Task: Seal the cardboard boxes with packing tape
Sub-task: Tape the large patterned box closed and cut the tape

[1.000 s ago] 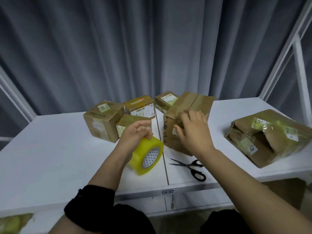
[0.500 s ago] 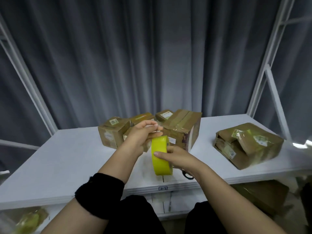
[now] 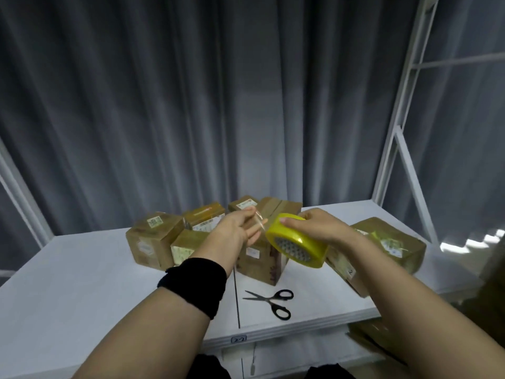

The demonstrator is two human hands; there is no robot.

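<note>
Pinching the tape edge, left hand flanks tape roll in right hand.

R hand grips tape roll, L hand pinches tape end

Glossy yellow plastic tape roll; matt brown cardboard boxes (tape-shiny in places) at eleven o'clock on the smooth white counter.

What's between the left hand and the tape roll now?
Head view: a clear tape strip, coming off the roll in the right hand and pinched by the left hand.
</note>
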